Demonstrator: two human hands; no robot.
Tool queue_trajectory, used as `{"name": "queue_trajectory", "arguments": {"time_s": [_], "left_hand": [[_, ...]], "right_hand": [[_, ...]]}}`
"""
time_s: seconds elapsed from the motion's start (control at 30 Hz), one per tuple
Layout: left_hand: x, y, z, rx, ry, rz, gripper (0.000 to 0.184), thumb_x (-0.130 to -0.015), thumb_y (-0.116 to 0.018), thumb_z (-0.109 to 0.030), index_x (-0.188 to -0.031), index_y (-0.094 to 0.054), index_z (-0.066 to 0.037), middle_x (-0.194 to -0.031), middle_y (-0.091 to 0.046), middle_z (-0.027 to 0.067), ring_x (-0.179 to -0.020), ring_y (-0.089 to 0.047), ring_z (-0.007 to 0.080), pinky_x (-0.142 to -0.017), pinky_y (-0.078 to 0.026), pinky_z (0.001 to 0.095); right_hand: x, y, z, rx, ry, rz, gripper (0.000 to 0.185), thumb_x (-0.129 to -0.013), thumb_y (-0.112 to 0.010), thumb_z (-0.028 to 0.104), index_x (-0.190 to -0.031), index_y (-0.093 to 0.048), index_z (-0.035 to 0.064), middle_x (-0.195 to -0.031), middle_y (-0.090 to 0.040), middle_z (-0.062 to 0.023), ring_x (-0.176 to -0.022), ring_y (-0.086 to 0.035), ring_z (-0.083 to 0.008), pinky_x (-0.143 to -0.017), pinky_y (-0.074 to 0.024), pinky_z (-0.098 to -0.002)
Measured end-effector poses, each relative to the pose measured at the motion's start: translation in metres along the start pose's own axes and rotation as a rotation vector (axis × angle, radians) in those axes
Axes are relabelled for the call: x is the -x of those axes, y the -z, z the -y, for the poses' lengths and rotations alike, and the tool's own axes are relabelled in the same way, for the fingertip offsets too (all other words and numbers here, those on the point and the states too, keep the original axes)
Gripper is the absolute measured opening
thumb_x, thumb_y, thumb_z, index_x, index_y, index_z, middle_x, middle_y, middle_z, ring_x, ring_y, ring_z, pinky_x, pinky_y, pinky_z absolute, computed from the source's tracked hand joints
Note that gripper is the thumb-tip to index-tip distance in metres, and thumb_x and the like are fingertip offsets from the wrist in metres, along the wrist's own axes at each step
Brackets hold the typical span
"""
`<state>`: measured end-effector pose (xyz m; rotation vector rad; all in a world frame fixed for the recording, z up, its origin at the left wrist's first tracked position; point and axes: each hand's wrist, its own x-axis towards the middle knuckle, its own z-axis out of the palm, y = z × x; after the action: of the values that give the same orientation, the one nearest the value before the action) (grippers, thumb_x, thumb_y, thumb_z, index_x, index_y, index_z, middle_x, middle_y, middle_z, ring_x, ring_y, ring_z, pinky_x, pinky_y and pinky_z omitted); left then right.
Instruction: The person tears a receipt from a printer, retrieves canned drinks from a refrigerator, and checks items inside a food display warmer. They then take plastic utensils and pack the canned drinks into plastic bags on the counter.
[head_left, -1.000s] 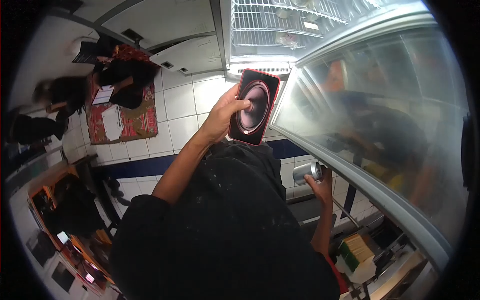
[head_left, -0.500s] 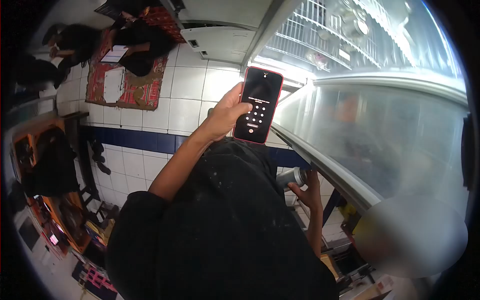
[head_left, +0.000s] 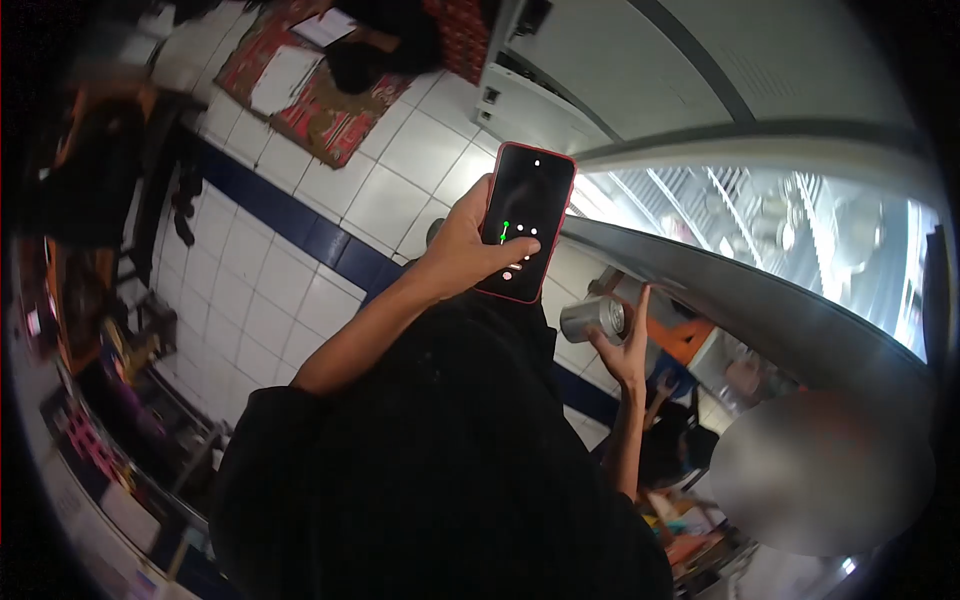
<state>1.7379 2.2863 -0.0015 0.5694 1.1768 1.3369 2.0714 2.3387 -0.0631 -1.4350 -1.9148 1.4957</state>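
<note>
The bare left hand [head_left: 465, 238] grips a slim black rectangular smartphone with a red rim [head_left: 530, 195] just above the centre of the frame, its thumb laid across the glossy glass. Small round white dots dot the dark screen, and a thin bright green line joins dots at its left side, near the thumb. The bare right hand [head_left: 626, 355], right of centre, is wrapped around a short silvery metal cylindrical can [head_left: 588, 320], tilted, with smooth sides and a rimmed round end facing right. Its thumb presses the can's wall and one finger stretches upward beside a long grey smooth-edged fridge door [head_left: 740, 285]; whether that fingertip touches the door I cannot tell. The two hands are well apart.

Behind the door, at the right of the frame, glows a bright white fridge interior with thin wire racks [head_left: 735, 205]; the things on them are blurred. Flat grey panelled cabinets [head_left: 690, 65] fill the upper right. In the upper left, a worn red patterned rug with ragged brown patches [head_left: 335, 140] lies on square glossy white floor tiles [head_left: 265, 260], with a flat white slab [head_left: 287, 80] on it and a person in dark clothes [head_left: 400, 40] at its edge. A dark blue tiled band [head_left: 300, 218] crosses the floor diagonally, running towards the wearer's matt black cloth shirt [head_left: 440, 440]
</note>
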Motion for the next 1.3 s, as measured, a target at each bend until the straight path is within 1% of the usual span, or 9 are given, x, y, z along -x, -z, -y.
{"name": "queue_trajectory", "arguments": {"time_s": [0.13,0.23,0.4,0.53,0.77,1.03,1.13,1.2,1.3], "left_hand": [[0.001,-0.001,0.006,0.124,-0.062,-0.229,0.049,-0.085,-0.072,0.000,-0.128,-0.050,-0.001,-0.109,-0.065,0.0041,-0.097,-0.064,0.0093,-0.083,-0.056,0.0273],[0.005,-0.001,0.012,0.234,-0.129,-0.375,0.046,-0.086,-0.071,0.000,-0.128,-0.051,-0.001,-0.109,-0.066,0.0036,-0.096,-0.064,0.0086,-0.085,-0.055,0.0267],[0.029,0.011,0.034,0.354,-0.264,-0.518,0.044,-0.091,-0.069,-0.008,-0.130,-0.050,-0.002,-0.103,-0.069,0.0070,-0.085,-0.070,0.0142,-0.080,-0.059,0.0300],[0.084,0.028,0.039,0.475,-0.376,-0.665,0.041,-0.093,-0.066,-0.012,-0.129,-0.050,-0.002,-0.101,-0.069,0.0085,-0.083,-0.070,0.0154,-0.077,-0.060,0.0309],[0.231,0.085,0.076,0.580,-0.527,-1.042,0.041,-0.096,-0.059,-0.018,-0.131,-0.048,0.000,-0.102,-0.069,0.0112,-0.085,-0.072,0.0187,-0.073,-0.062,0.0325],[0.446,0.141,0.120,0.663,-0.758,-1.339,0.050,-0.097,-0.054,-0.028,-0.136,-0.042,0.002,-0.110,-0.064,0.0178,-0.093,-0.071,0.0286,-0.082,-0.061,0.0427],[0.503,0.166,0.130,0.697,-0.820,-1.469,0.049,-0.098,-0.051,-0.027,-0.137,-0.043,0.001,-0.112,-0.064,0.0177,-0.097,-0.070,0.0302,-0.087,-0.059,0.0448],[0.537,0.185,0.138,0.714,-0.872,-1.524,0.047,-0.099,-0.049,-0.027,-0.137,-0.043,0.001,-0.113,-0.064,0.0170,-0.097,-0.070,0.0306,-0.087,-0.059,0.0456],[0.585,0.220,0.155,0.745,-0.890,-1.649,0.044,-0.100,-0.048,-0.026,-0.135,-0.046,-0.001,-0.113,-0.066,0.0163,-0.097,-0.070,0.0318,-0.089,-0.058,0.0481]], "right_hand": [[-0.056,0.030,0.005,0.129,-0.052,0.080,0.117,-0.076,-0.081,0.009,-0.158,0.003,0.0027,-0.125,-0.057,-0.0206,-0.111,-0.060,-0.0273,-0.095,-0.0486,-0.0365],[-0.093,0.048,0.022,0.184,0.043,0.131,0.114,-0.078,-0.078,0.009,-0.157,0.003,-0.0001,-0.108,-0.062,-0.0186,-0.098,-0.061,-0.0250,-0.088,-0.0486,-0.0333],[-0.119,0.056,0.038,0.329,0.031,0.112,0.115,-0.079,-0.079,0.015,-0.158,0.003,0.0003,-0.105,-0.062,-0.0198,-0.097,-0.061,-0.0248,-0.091,-0.0473,-0.0346],[-0.109,0.022,0.057,0.291,0.022,0.240,0.108,-0.079,-0.081,0.017,-0.157,-0.009,-0.0015,-0.109,-0.063,-0.0191,-0.096,-0.062,-0.0242,-0.085,-0.0510,-0.0318],[-0.099,-0.196,0.124,0.272,0.478,0.841,0.062,-0.078,-0.080,0.010,-0.132,-0.051,-0.0006,-0.109,-0.063,-0.0092,-0.101,-0.062,-0.0182,-0.089,-0.0507,-0.0310],[0.052,-0.440,0.214,0.132,0.395,1.323,0.051,-0.078,-0.083,0.015,-0.119,-0.058,-0.0009,-0.101,-0.066,-0.0081,-0.091,-0.065,-0.0142,-0.080,-0.0544,-0.0292],[0.121,-0.504,0.243,0.300,0.644,1.362,0.050,-0.074,-0.085,0.021,-0.112,-0.062,-0.0011,-0.101,-0.068,-0.0105,-0.092,-0.067,-0.0146,-0.080,-0.0551,-0.0296],[0.167,-0.548,0.263,0.331,1.142,1.217,0.054,-0.065,-0.087,0.029,-0.105,-0.065,0.0005,-0.097,-0.068,-0.0121,-0.090,-0.070,-0.0240,-0.078,-0.0565,-0.0351],[0.220,-0.615,0.283,0.320,1.474,1.134,0.055,-0.060,-0.087,0.029,-0.103,-0.066,0.0031,-0.092,-0.065,-0.0110,-0.083,-0.067,-0.0301,-0.073,-0.0543,-0.0391]]}}
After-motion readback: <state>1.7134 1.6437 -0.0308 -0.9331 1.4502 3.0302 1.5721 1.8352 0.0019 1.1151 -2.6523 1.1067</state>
